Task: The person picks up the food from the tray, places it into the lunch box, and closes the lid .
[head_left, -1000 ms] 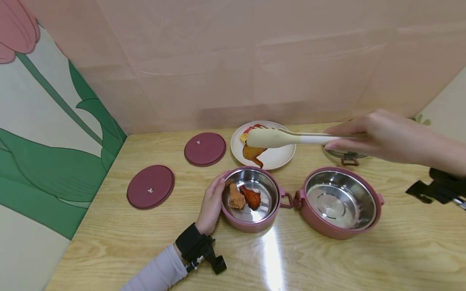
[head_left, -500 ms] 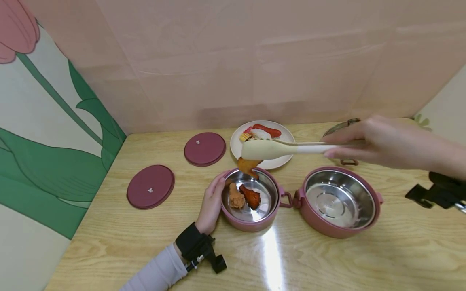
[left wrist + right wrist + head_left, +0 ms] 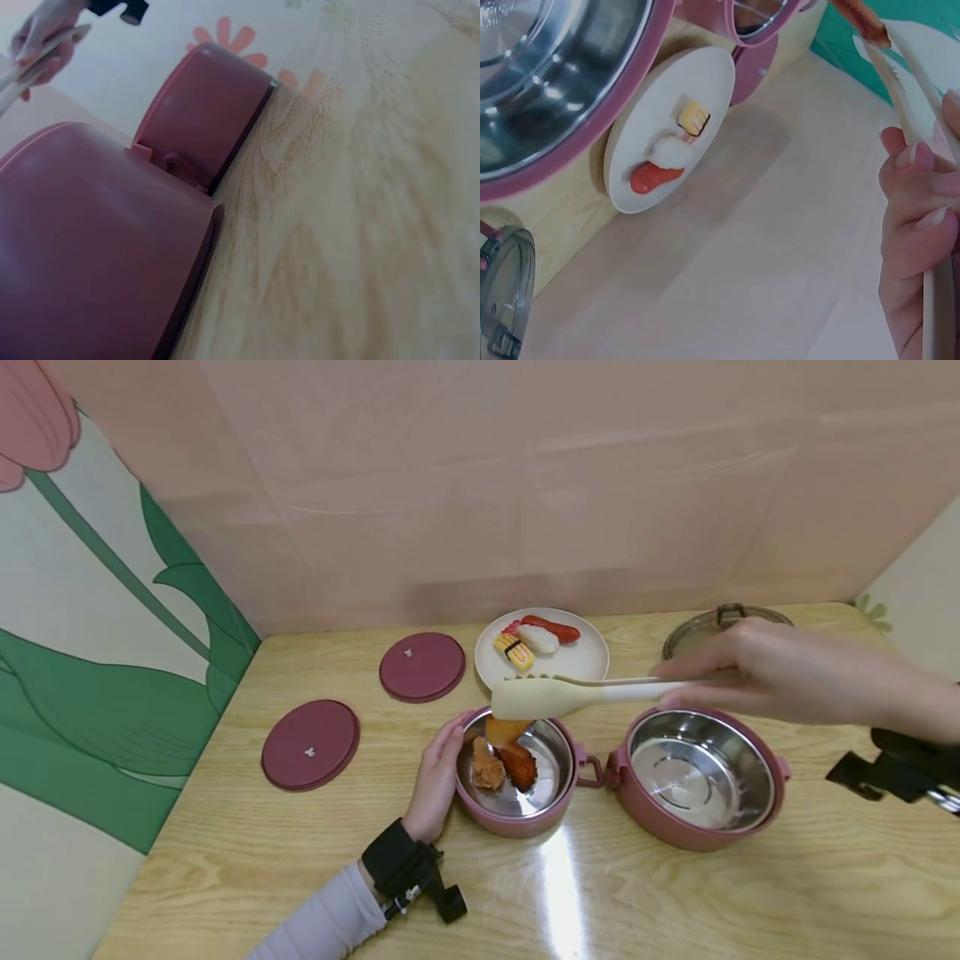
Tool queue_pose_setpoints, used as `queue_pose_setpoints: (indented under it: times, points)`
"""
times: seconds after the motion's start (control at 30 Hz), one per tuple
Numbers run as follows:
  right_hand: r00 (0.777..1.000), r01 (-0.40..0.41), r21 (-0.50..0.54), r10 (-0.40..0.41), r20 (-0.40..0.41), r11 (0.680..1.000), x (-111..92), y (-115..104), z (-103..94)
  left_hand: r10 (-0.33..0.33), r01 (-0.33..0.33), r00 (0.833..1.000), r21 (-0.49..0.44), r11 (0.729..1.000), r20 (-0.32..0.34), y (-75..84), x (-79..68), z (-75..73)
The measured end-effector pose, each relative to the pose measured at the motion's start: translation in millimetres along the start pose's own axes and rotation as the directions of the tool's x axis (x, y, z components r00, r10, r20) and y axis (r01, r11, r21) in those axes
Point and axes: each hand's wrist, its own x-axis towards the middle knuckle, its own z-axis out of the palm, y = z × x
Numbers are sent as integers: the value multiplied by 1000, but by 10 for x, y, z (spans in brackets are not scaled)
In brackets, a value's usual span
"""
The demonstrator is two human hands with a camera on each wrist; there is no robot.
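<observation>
In the head view, a small pink pot with a steel inside holds a fried drumstick and a darker red-brown drumstick. My left hand rests against its left side, fingers along the wall near the rim; the left wrist view hides them. My right hand grips cream tongs by the handles. Their tips are above the pot's back rim, pinching a chicken wing that hangs over the inside. The tongs partly cover the wing, so contact with the drumsticks cannot be told.
A larger pink pot stands at the right, its handle close to the small pot's. Behind is a white plate with a sausage and sushi pieces. Two maroon lids lie left; a glass lid lies back right, partly behind the right hand.
My right hand has moved toward me and slightly left, bringing the tongs and chicken wing from over the plate down to the small pot. The left hand stays put.
</observation>
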Motion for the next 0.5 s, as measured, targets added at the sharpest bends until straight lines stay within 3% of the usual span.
queue_pose_setpoints:
  times: [0.3,0.5]
  points:
    - [990,-85,85,75,117,993,25,-44,100,13,-13,1000,-8,1000,15,-22,1,-15]
    - [988,-33,120,14,154,992,32,1,177,26,-26,999,-6,1000,31,-41,-10,-32]
